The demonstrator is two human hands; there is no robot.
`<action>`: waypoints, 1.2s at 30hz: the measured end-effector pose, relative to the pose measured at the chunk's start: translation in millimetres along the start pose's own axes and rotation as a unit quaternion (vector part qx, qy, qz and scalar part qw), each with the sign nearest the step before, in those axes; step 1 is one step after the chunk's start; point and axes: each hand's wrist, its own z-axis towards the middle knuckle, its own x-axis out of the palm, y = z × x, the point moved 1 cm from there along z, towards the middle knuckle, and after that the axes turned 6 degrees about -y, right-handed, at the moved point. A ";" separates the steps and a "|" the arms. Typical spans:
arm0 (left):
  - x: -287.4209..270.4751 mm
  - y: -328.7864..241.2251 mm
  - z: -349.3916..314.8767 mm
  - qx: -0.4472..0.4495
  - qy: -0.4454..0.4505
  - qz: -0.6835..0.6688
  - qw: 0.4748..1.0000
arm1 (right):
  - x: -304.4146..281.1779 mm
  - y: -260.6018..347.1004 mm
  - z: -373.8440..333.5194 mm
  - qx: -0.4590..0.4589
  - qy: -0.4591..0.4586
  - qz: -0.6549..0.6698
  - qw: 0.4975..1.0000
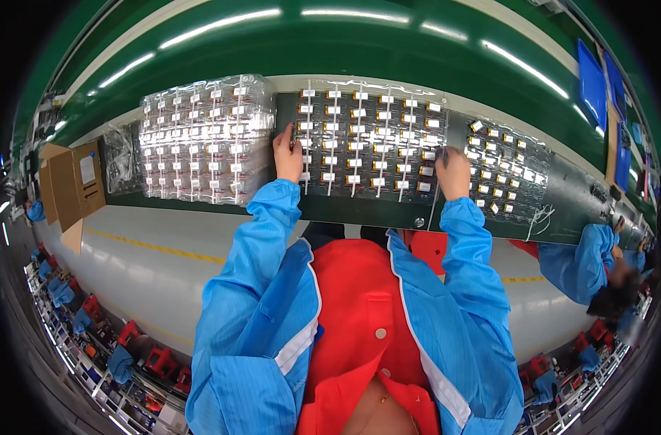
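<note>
A clear plastic tray (345, 161) lies before me on the bench, filled with rows of small flat parts that look like pouch battery cells (357, 113), with white labels and yellow ends. Narrow white strips run down between the columns. At the tray's left edge my left hand (288, 155) is closed, fingers pointing away from me. My right hand (454, 174) grips the opposite edge, its fingers curled and partly hidden. To the left rises a stack of similar filled trays (200, 145). Another clear tray (537, 163) of cells, some lying askew, sits right of my right hand.
An open cardboard box (77, 185) stands at the bench's left end, beside crumpled clear plastic (122, 156). White cord (541, 217) lies by the right tray. A co-worker in a blue sleeve (580, 264) is at the far right. Behind the bench runs a green surface (330, 47).
</note>
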 end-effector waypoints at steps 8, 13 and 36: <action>22.1 -86.9 -29.4 0.255 -0.046 0.167 0.951 | 34.9 21.6 98.0 -0.093 -0.082 0.128 0.984; 96.5 -135.3 -53.6 0.331 0.167 0.252 0.894 | 54.2 24.9 117.1 -0.166 -0.065 0.090 0.980; 178.4 -133.6 -70.7 0.277 0.095 0.331 0.897 | 24.7 43.4 95.4 -0.273 0.038 -0.024 0.961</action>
